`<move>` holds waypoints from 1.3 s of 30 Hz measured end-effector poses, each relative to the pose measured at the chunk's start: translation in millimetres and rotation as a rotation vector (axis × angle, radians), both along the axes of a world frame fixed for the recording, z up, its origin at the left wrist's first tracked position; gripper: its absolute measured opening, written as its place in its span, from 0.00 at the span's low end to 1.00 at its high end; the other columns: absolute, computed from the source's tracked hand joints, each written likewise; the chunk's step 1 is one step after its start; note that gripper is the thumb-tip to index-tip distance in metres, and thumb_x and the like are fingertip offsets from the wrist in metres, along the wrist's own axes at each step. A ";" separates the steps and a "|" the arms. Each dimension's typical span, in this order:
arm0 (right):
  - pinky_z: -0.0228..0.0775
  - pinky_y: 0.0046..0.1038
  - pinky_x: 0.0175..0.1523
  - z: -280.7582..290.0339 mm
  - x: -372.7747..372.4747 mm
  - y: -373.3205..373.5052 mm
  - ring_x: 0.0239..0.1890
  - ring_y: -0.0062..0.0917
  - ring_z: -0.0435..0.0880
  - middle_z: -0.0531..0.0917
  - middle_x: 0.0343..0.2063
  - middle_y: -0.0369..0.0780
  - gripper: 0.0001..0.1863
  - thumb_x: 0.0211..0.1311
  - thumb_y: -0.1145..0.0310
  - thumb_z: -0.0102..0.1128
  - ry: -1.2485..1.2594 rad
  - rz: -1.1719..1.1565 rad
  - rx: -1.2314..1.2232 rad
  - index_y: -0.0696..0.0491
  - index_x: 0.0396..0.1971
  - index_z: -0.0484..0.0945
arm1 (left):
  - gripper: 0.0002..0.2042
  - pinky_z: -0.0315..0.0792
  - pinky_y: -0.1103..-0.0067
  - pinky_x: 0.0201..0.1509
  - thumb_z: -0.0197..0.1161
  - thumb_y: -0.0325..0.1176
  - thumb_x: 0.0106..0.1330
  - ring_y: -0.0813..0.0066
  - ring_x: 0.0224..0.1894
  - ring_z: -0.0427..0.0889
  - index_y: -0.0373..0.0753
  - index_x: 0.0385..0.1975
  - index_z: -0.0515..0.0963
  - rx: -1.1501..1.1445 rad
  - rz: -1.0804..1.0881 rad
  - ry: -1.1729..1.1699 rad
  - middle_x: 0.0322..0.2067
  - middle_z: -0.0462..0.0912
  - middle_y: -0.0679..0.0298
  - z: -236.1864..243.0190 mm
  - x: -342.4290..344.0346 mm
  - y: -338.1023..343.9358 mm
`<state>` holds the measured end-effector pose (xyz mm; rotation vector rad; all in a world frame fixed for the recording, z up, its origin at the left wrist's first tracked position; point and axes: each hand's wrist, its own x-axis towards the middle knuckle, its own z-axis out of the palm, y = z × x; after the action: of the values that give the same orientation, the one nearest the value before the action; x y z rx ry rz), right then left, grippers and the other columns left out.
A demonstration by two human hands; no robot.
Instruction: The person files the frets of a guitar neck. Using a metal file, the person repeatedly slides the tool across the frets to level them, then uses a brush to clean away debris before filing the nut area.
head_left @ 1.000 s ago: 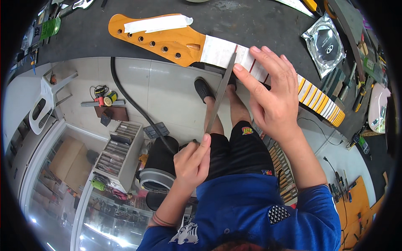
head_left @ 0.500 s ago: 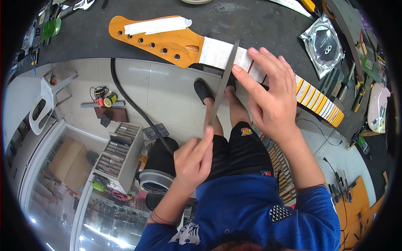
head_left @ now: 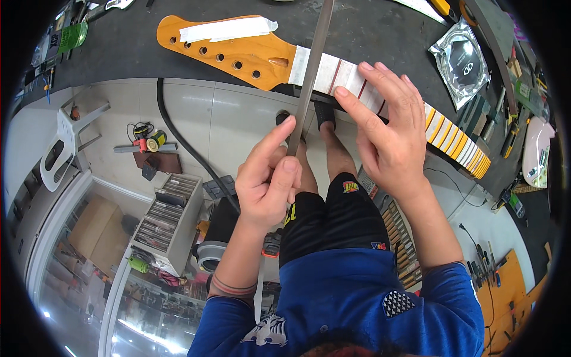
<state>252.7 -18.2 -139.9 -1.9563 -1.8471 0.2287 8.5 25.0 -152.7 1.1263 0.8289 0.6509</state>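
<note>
A guitar neck lies across the near part of the dark bench, its orange-brown wooden headstock (head_left: 270, 47) to the left. White tape (head_left: 229, 28) covers part of the headstock. More pale masking tape (head_left: 346, 75) covers the fretboard, with reddish-brown strips showing between pieces and yellow wood bands toward the right end. My left hand (head_left: 264, 175) is closed around the near end of a long, thin metal file (head_left: 313, 65), index finger stretched along it. The file crosses the neck near the headstock. My right hand (head_left: 389, 131) rests on the fretboard with fingers spread, holding nothing.
Beyond the neck spreads the dark bench top (head_left: 333, 30). A clear packet with a black round item (head_left: 467, 68) sits at the right, near various hand tools. Below the bench are a black hose (head_left: 184, 149), a white plastic chair (head_left: 65, 143) and a rack of sandpaper-like sheets (head_left: 160, 220).
My left hand has moved forward, pushing the file farther across the neck and slightly left. The neck has shifted slightly right. My right hand stays on the fretboard.
</note>
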 end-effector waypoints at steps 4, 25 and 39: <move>0.70 0.54 0.77 -2.4 -0.7 0.1 0.72 0.42 0.81 0.83 0.69 0.41 0.31 0.58 0.76 0.68 -0.007 0.002 0.011 0.37 0.63 0.90 | 0.27 0.64 0.85 0.23 0.57 0.32 0.89 0.85 0.18 0.70 0.25 0.80 0.65 -0.085 -0.029 0.025 0.23 0.80 0.64 -5.7 -13.2 -15.9; 0.69 0.55 0.77 1.0 2.8 -0.7 0.72 0.45 0.82 0.84 0.68 0.44 0.30 0.57 0.74 0.69 0.030 0.010 0.006 0.38 0.62 0.91 | 0.29 0.77 0.78 0.32 0.69 0.14 0.72 0.70 0.23 0.81 0.36 0.73 0.82 0.477 -0.063 0.392 0.25 0.81 0.59 11.8 -20.7 -40.7; 0.71 0.54 0.76 0.9 2.5 -0.3 0.71 0.44 0.83 0.85 0.68 0.42 0.27 0.60 0.71 0.69 0.021 -0.008 0.011 0.37 0.60 0.92 | 0.30 0.74 0.72 0.27 0.70 0.14 0.70 0.67 0.20 0.77 0.35 0.73 0.80 0.580 -0.127 0.464 0.24 0.78 0.59 11.3 -27.9 -44.7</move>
<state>255.2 -18.5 -139.0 -1.9458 -1.8237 0.2352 -19.4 -19.7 -141.4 1.8892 0.9765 0.5419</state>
